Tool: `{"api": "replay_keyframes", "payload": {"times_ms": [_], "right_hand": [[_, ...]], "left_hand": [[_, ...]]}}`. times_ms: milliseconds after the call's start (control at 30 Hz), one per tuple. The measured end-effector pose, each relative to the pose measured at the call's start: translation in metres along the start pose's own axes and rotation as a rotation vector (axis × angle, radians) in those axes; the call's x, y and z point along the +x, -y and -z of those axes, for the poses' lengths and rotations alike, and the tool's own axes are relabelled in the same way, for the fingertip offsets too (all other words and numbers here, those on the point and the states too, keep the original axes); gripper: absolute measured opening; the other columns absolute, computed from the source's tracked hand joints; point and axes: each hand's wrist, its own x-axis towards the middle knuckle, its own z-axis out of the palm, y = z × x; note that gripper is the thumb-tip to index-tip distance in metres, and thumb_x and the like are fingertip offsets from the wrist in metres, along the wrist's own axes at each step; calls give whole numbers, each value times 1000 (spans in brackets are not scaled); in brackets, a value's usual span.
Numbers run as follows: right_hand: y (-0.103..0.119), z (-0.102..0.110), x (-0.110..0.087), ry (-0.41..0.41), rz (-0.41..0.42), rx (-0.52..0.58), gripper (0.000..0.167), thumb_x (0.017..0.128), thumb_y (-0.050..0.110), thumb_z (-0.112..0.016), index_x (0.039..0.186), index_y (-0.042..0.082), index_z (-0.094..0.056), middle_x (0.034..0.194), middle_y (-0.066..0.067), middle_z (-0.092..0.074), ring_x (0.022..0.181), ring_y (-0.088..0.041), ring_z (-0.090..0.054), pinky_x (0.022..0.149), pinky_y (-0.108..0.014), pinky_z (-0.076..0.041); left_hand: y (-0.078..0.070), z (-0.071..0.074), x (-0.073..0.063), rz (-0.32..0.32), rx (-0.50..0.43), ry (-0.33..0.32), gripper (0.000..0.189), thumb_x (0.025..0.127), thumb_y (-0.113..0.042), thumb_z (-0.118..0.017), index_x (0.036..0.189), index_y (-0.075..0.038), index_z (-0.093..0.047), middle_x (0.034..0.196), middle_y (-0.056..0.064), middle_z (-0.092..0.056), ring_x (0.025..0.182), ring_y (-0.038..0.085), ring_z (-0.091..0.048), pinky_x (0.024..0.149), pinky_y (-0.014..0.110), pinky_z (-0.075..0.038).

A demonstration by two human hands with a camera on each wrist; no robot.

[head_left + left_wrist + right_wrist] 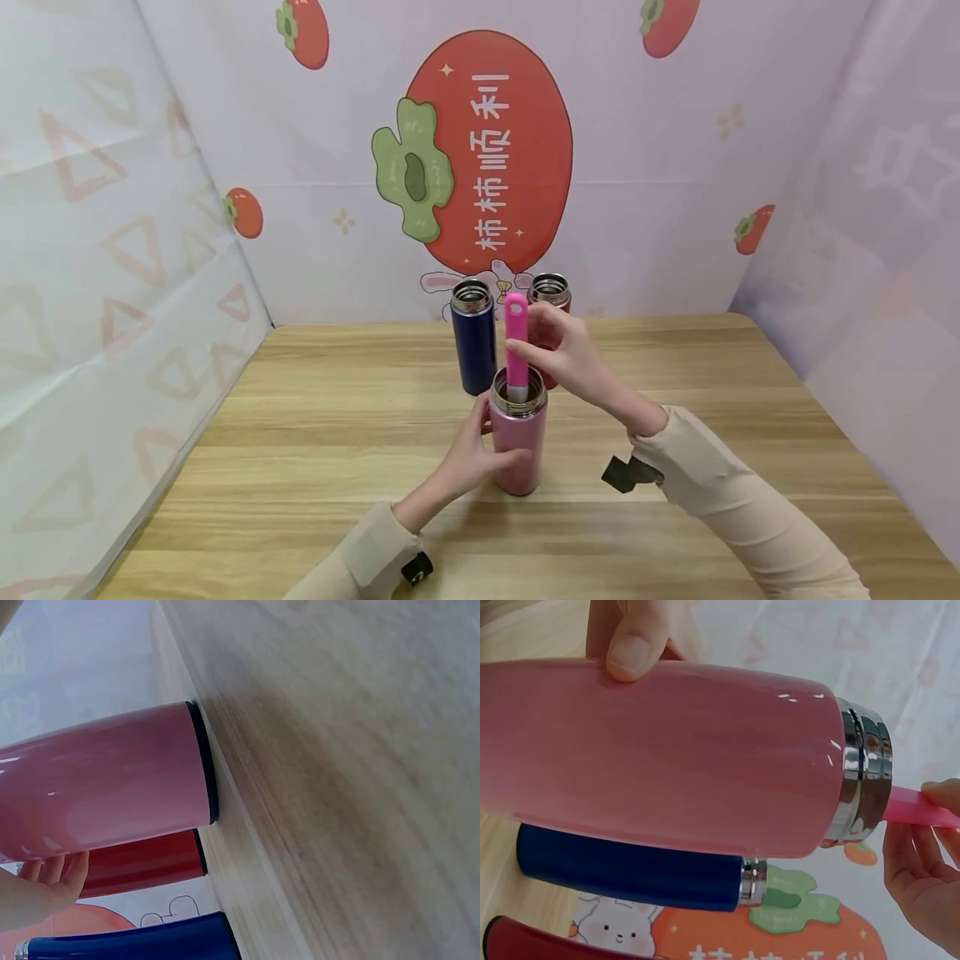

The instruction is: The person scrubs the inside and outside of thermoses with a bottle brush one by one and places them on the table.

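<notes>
A pink metal bottle [519, 454] with an uncapped steel neck stands upright on the table. My left hand [471, 450] grips its side, thumb across the front and fingers behind. Out of its mouth sticks a pink handle [517, 342] with a hole at the top and a pale section lower down; whatever is below is hidden inside the bottle. My right hand [566, 350] pinches this handle between thumb and fingers above the rim. In the right wrist view, the same handle [911, 806] comes straight out of the steel neck [864, 772].
Behind the pink bottle, a dark blue bottle [476, 350] and a red bottle [142, 862] stand uncapped, the red one partly covered by my right hand in the head view. A printed cloth [645, 183] hangs past the back edge of the wooden table [337, 450].
</notes>
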Motion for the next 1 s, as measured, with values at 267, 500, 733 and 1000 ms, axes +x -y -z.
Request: {"api": "replay_keyframes", "payload": {"times_ms": [267,500,733,1000], "right_hand": [[3,11,-8,5,0,-38,18,76,-4,-64,93,-4,-56,80,-12,-57,66,-17,-57,61,-25,-50],[4,20,-21,-40,21,-43,24,75,-6,-64,98,-7,-56,85,-14,-59,71,-13,-59,63,-24,-50],[-3,30,-44,-148,-93,85,21,79,-2,-62,99,-7,-55,89,-4,-64,77,-13,-61,68,-21,-49],[-13,33,-65,-200,-251,193,19,82,2,-60,99,-4,-56,87,2,-65,79,-12,-60,74,-24,-49]], "left_hand": [[-25,-1,-5,1,2,19,76,70,0,-70,132,-4,-25,123,15,-46,110,25,-46,91,39,-38],[-16,-2,-5,-58,57,-21,80,65,-2,-75,131,-7,-29,119,15,-51,102,25,-51,84,36,-43],[0,7,-6,-177,218,-84,83,59,-12,-82,130,-19,-38,119,5,-50,101,19,-51,80,34,-45],[-12,19,-17,-226,487,-133,82,56,-22,-82,128,-28,-43,104,4,-48,90,17,-53,72,34,-48]]}}
